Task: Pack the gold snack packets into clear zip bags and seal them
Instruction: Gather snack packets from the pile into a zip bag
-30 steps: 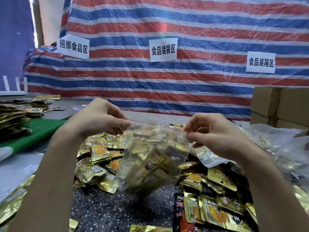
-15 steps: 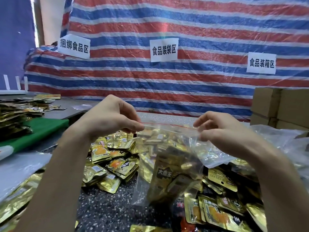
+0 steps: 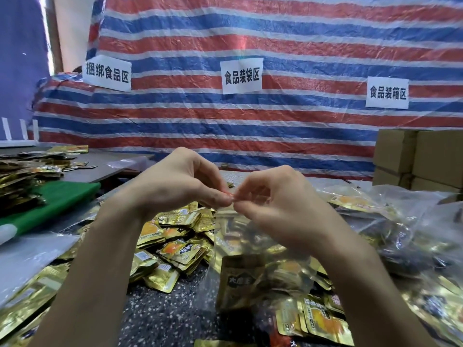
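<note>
Nearest, the dark speckled table is carrying loose gold snack packets at the lower right, lying flat and overlapping. Just above them, the clear zip bag is hanging with its long axis vertical: the mouth is pointing up and the closed bottom is pointing down toward the table. Whether the bottom is touching the table cannot be told. The bag is holding gold packets, and the frontmost one is standing upright with its dark printed face toward the camera.

At the bag's top edge, the left hand and the right hand are sitting fingertip to fingertip. Each hand is pinching the red zip strip between thumb and forefinger, with the remaining fingers curling loosely. Both forearms are reaching in from the bottom corners.

Behind the left hand, a heap of gold packets is lying on the table. To the right, filled clear bags are lying heaped beside the right forearm. To the left, a green board is lying beside a stack of packets. Farther back at the right, cardboard boxes are standing stacked. Farthest, a red, white and blue striped tarp is hanging as a backdrop, bearing three white paper signs.
</note>
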`<state>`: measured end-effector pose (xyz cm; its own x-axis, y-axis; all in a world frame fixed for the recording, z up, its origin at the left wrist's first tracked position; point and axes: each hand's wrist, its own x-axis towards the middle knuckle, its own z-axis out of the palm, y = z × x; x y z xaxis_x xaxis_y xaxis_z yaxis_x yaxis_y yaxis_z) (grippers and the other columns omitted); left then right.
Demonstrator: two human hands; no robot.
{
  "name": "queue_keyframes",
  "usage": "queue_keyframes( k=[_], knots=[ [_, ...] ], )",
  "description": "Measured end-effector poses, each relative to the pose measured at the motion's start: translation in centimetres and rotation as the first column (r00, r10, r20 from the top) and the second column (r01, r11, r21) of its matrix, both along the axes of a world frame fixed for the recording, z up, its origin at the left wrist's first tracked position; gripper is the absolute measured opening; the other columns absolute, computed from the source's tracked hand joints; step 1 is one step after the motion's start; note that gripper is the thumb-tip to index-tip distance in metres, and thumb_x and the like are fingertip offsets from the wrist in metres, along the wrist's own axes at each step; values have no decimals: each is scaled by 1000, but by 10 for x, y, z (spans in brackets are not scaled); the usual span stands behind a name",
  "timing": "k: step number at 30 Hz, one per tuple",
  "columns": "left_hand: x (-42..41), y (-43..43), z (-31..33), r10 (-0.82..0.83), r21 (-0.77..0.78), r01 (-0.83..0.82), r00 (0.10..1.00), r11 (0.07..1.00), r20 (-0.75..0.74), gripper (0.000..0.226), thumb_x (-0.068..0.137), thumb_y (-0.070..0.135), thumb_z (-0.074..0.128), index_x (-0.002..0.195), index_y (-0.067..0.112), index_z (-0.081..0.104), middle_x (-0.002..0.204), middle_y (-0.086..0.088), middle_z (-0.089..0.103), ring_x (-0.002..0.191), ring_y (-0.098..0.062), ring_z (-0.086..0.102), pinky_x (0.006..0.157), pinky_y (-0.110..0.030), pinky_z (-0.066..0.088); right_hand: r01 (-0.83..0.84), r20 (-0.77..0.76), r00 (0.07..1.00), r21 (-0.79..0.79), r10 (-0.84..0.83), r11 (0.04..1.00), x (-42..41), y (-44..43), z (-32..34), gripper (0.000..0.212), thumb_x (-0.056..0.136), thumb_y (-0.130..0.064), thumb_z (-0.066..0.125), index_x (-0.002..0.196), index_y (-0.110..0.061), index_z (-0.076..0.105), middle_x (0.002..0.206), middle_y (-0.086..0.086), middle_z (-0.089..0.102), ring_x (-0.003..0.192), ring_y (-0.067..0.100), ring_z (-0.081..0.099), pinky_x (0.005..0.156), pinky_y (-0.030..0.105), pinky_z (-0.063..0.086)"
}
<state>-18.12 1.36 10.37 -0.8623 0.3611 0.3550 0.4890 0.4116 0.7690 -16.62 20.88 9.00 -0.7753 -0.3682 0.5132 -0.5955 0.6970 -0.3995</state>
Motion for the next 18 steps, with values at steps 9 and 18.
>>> queue_keyframes(
  k=[9,18],
  knots=[
    [4,-8,2,-88,-43,90,995,995,44,14,73,16,80,83,6,78,80,-13,75,73,-17,69,67,-20,54,-63,48,997,-94,67,994,-3,4,0,9,83,-34,81,82,-25,77,79,-10,73,76,5,68,75,39,60],
    [7,-5,2,-98,-103,101,994,990,38,21,70,20,80,86,6,79,85,-12,76,79,-22,72,73,-23,58,-113,128,983,-127,129,986,-5,7,0,9,79,-26,85,82,-21,80,75,-3,75,72,14,70,72,44,60]
  ],
)
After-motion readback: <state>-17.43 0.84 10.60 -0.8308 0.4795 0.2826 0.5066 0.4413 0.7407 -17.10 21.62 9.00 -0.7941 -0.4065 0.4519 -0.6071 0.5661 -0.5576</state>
